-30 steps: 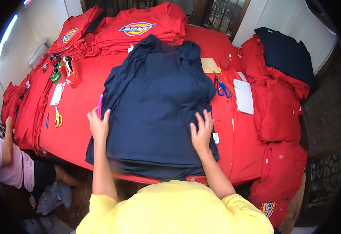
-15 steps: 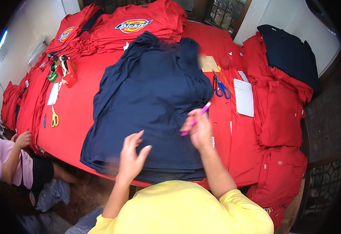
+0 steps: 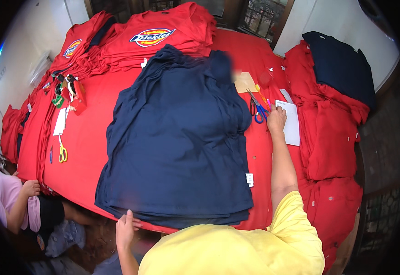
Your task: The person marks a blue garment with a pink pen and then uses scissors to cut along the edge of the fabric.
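Note:
A thick stack of navy shirts (image 3: 177, 137) lies flat in the middle of the red-covered table (image 3: 85, 142). My left hand (image 3: 125, 229) rests against the stack's near edge at the table's rim, fingers straight. My right hand (image 3: 276, 119) reaches out to the right of the stack, fingers curled on a pink pen (image 3: 268, 104). It sits between blue-handled scissors (image 3: 257, 112) and a white sheet of paper (image 3: 292, 123). A small white tag (image 3: 250, 179) hangs at the stack's right side.
Red shirts with oval printed logos (image 3: 163, 27) are piled at the back and left. Red garments (image 3: 328, 137) and a navy one (image 3: 342, 64) lie on the right. Yellow-handled scissors (image 3: 62, 153) and small clutter (image 3: 69, 94) sit on the left. Another person's hand (image 3: 30, 188) grips the table's left edge.
My right hand carried the pink pen from over the stack out to the scissors and paper. My left hand dropped from the stack's top to its near edge.

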The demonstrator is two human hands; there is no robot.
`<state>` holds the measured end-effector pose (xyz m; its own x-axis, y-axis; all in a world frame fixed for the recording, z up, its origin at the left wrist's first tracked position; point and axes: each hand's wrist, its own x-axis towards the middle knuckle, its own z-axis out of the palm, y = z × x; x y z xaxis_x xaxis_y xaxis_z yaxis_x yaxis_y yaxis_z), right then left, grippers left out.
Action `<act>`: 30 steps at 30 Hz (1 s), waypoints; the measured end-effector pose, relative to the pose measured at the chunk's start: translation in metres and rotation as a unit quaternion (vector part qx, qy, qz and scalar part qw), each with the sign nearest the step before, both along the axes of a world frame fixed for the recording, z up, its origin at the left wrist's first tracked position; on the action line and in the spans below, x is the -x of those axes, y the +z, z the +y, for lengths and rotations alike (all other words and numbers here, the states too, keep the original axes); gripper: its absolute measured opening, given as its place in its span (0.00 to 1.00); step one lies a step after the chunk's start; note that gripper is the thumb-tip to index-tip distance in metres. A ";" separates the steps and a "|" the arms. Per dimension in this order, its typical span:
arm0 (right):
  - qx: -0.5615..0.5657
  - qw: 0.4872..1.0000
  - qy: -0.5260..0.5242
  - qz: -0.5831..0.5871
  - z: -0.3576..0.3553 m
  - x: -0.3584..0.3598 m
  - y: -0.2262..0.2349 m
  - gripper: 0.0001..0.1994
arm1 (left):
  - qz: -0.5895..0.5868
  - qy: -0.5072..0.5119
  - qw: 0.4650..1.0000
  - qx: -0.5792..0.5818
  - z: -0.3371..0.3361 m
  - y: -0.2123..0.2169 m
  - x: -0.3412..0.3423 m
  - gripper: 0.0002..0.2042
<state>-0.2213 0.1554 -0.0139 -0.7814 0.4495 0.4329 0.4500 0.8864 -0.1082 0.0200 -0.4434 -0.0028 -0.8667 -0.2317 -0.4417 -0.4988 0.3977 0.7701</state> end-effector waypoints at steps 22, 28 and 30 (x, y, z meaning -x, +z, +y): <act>0.354 0.900 0.229 0.112 -0.253 -0.121 -0.023 0.18 | 0.341 0.129 0.931 -0.013 -0.095 -0.047 0.188 0.31; 0.487 0.798 0.166 0.313 -0.221 -0.092 -0.045 0.18 | 0.286 0.203 0.932 -0.088 -0.098 -0.047 0.172 0.34; 0.429 0.860 0.155 0.227 -0.197 -0.087 -0.041 0.15 | 0.263 0.257 0.913 -0.178 -0.074 -0.034 0.137 0.35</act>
